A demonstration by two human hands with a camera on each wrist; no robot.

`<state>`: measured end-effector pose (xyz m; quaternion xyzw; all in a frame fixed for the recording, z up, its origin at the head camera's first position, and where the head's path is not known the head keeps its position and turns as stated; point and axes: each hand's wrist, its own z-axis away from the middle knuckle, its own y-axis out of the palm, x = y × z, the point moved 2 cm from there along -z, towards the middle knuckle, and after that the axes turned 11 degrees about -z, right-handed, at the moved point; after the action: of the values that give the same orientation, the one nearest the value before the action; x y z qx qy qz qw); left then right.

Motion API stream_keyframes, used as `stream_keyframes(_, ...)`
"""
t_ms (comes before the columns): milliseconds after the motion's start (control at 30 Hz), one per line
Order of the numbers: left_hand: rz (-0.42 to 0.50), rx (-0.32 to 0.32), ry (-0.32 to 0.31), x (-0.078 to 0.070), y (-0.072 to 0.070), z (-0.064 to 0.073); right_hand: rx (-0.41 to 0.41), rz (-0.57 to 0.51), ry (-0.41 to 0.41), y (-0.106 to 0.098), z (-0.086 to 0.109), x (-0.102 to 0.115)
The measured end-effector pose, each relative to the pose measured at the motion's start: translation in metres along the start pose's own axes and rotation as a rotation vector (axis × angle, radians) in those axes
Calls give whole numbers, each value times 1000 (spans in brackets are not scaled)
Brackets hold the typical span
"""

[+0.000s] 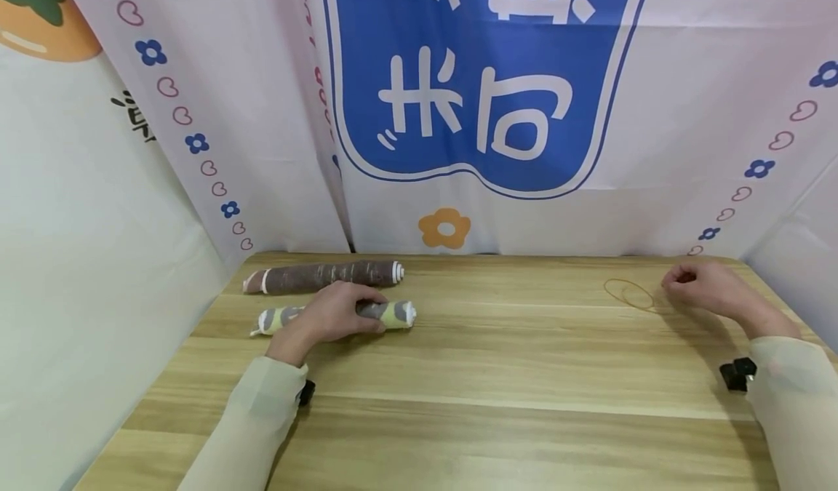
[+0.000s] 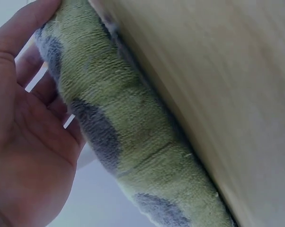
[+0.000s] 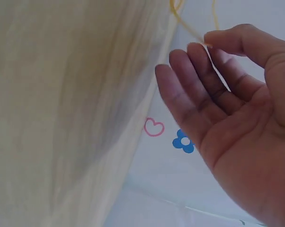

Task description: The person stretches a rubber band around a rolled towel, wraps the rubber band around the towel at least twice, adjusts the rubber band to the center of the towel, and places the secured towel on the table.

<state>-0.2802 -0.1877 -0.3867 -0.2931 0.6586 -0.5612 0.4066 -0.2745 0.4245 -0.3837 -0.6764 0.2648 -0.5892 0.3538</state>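
Note:
On the left of the table in the head view lies a rolled towel (image 1: pixel 398 315), yellow-green with grey patches and a white end. My left hand (image 1: pixel 335 313) grips it from above, thumb on the near side. The left wrist view shows the towel's fuzzy green surface (image 2: pixel 123 109) along the palm, the thumb (image 2: pixel 24 28) at its upper end. On the right, my right hand (image 1: pixel 716 291) pinches a yellow rubber band (image 1: pixel 627 281) between thumb and forefinger. In the right wrist view the band (image 3: pixel 182 21) trails from those fingertips; the other fingers are loosely bent.
Behind the green towel lies a second rolled towel (image 1: pixel 321 276), brown with white ends, roughly parallel to it. The wooden table (image 1: pixel 497 374) ends at a printed white cloth (image 1: pixel 393 222) hanging along its back edge. More cloth hangs at both sides.

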Motion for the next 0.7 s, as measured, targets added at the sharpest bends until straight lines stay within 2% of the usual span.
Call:
stream_keyframes(233, 67, -28, 43, -10, -3, -1, -9, -94, 21, 1, 0, 8)
stream_keyframes(500, 97, -44, 69, -26, -7, -4, -37, -178, 2, 1, 1, 20)
stream_keyframes(700, 126, -42, 71, -40, -12, -6, -51, -260, 28, 4, 0, 32)
